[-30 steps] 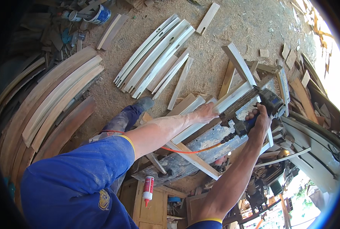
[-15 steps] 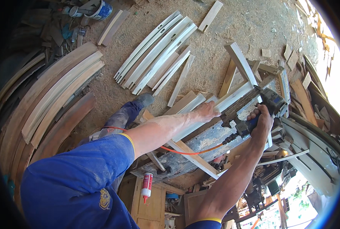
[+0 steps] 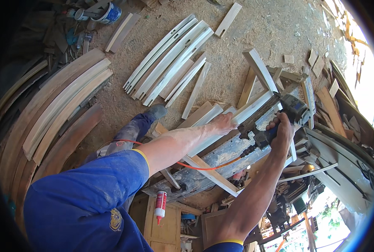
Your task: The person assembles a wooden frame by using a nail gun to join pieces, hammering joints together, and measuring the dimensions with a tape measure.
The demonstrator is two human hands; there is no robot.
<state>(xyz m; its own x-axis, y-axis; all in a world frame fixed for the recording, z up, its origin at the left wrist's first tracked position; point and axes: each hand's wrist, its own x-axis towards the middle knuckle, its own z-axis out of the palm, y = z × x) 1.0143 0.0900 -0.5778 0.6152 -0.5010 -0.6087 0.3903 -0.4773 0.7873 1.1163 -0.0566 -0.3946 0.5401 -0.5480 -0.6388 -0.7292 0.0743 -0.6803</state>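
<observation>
While the nailer (image 3: pixel 295 108) sits with its nose close to the corner where a pale rail (image 3: pixel 254 105) meets a curved leg (image 3: pixel 259 69), the step in hand looks to be fastening that joint. Both parts lie toward the far end of a paint-worn bench (image 3: pixel 218 159), right of centre, the leg slanting up and away from the rail's far end. Whether the nose actually touches the wood cannot be told from this angle. The next move seems to call for holding the rail firmly against the leg, squaring the nose to the joint and keeping the supporting fingers out of the line of the nail. The right hand (image 3: pixel 282 128) is closed round the nailer's handle, its fingers wrapped; whether one presses the trigger is hidden. The left hand (image 3: pixel 223 123) is partly curled over the rail, nearer the body than the nailer, bracing it; how tightly it grips underneath does not show. The two hands are apart, with the nailer's magazine (image 3: pixel 258 115) between them. An orange hose (image 3: pixel 203 169) runs from the handle's base and passes beneath the left forearm (image 3: pixel 176 145), an easy thing to snag.
</observation>
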